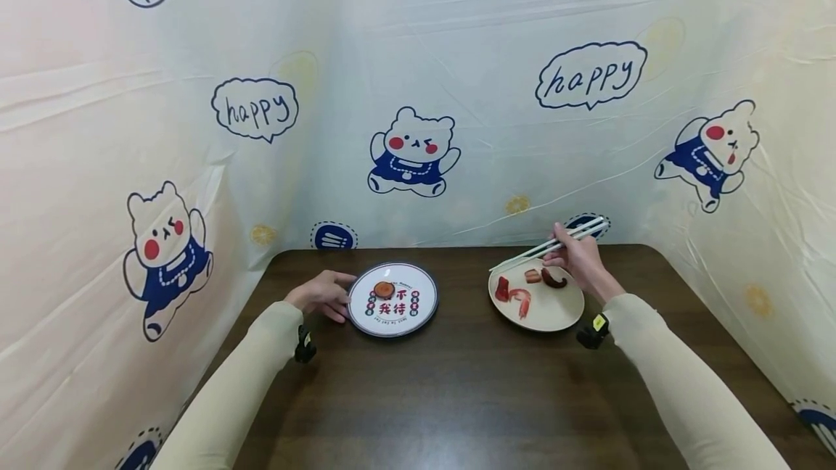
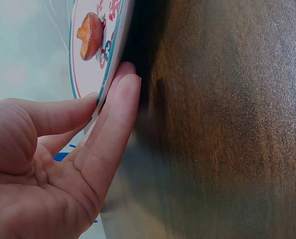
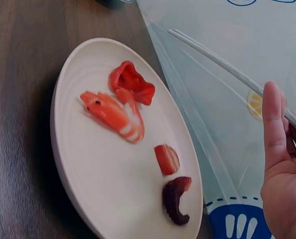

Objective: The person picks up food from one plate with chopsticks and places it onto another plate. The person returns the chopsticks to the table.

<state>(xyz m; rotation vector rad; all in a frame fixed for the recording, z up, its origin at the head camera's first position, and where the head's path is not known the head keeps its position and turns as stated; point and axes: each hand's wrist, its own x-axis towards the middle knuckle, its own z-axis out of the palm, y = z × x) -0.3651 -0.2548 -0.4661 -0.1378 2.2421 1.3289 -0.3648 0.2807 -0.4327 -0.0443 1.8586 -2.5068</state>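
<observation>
My left hand [image 1: 321, 294] pinches the near-left rim of a white plate [image 1: 423, 289] with red and dark printing, its thumb on the rim and fingers underneath. A brown mushroom [image 2: 91, 37] lies on that plate. White chopsticks [image 1: 545, 246] are held in my right hand [image 1: 583, 261], above the far side of a cream plate [image 1: 551, 314]. Their tips are near each other with no food between them. On the cream plate lie a shrimp [image 3: 113, 117], a crumpled red piece [image 3: 130, 82], a small reddish-brown chunk [image 3: 166, 159] and a dark curved tentacle-like piece [image 3: 175, 201].
Both plates stand on a dark brown wooden table [image 1: 418, 397], with a stretch of table between them. A pale curtain [image 1: 418, 56] printed with bears and "happy" bubbles hangs behind the table and at both sides.
</observation>
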